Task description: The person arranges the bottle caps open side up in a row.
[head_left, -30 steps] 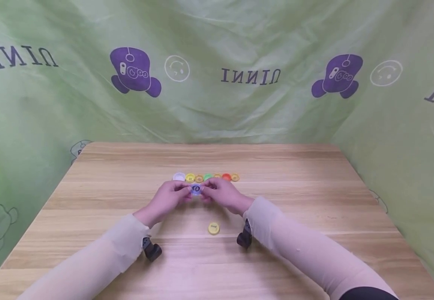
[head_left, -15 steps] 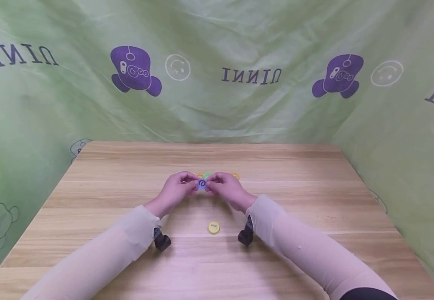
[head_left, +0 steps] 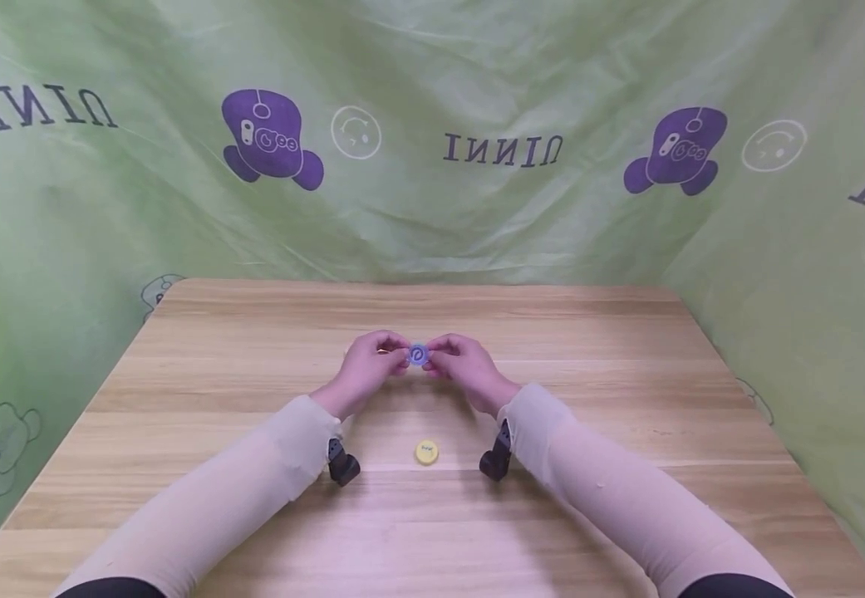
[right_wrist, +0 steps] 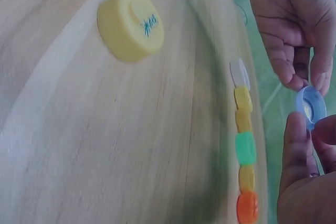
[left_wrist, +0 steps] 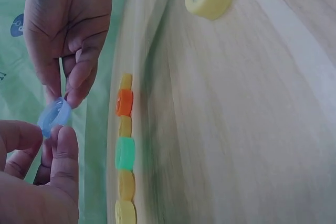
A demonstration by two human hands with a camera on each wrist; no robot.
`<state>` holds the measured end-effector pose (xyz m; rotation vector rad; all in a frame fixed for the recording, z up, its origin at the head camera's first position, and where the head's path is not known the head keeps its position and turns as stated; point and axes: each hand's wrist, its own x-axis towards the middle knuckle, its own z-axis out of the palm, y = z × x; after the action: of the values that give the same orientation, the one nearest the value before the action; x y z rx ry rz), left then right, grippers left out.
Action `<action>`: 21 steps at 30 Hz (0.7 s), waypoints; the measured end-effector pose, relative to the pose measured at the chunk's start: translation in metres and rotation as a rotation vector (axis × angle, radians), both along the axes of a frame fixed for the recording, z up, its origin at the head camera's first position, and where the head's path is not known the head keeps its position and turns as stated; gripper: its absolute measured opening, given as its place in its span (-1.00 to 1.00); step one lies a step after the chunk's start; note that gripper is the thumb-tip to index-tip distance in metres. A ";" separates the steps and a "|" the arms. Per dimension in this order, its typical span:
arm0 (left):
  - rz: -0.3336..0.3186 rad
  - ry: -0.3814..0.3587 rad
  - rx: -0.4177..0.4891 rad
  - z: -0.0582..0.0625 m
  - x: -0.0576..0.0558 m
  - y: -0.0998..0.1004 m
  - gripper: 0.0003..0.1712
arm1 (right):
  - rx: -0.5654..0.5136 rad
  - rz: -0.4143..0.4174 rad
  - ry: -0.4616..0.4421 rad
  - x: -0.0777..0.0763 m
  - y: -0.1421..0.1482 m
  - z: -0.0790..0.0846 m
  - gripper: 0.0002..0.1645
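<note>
A blue translucent bottle cap point(head_left: 418, 354) with a dark curled mark on its face is held up between both hands in the head view. My left hand point(head_left: 367, 365) pinches its left edge between thumb and fingers, and my right hand point(head_left: 469, 370) pinches the right edge. Seen from the right wrist, the cap's hollow side point(right_wrist: 311, 104) shows. Behind the hands stands a row of caps, mostly hidden in the head view; its green cap point(left_wrist: 125, 153) and orange cap point(left_wrist: 124, 102) show in the left wrist view, with yellow ones between.
A lone yellow cap point(head_left: 426, 453) with blue writing lies on the wooden table point(head_left: 611, 498), between the forearms. A white cap point(right_wrist: 240, 75) ends the row in the right wrist view. Green printed cloth point(head_left: 432, 216) hangs behind the table.
Both hands have moved away from me with the blue cap, up and slightly right in the head view. They now cover most of the row, and the cap's face tilts more toward me.
</note>
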<state>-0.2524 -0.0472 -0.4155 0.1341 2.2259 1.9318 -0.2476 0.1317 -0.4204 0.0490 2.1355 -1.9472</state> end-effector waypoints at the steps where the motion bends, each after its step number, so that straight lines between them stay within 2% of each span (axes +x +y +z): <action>1: 0.001 -0.002 0.003 0.000 0.000 0.001 -0.83 | -0.003 -0.006 -0.005 -0.001 0.001 0.000 -0.74; 9: -0.013 0.002 0.009 -0.003 0.001 0.009 -0.79 | -0.018 -0.024 -0.021 -0.003 0.009 -0.004 -0.75; 15: -0.005 0.007 0.008 -0.005 -0.004 0.014 -0.79 | -0.107 -0.051 -0.047 -0.004 0.013 -0.003 -0.70; 21: 0.012 -0.026 0.016 -0.006 -0.009 0.023 -0.75 | -0.100 -0.072 -0.050 -0.007 0.019 -0.004 -0.71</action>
<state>-0.2617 -0.0244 -0.4218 0.0979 2.1998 1.9471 -0.2541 0.1502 -0.4244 0.1562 2.0289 -2.0669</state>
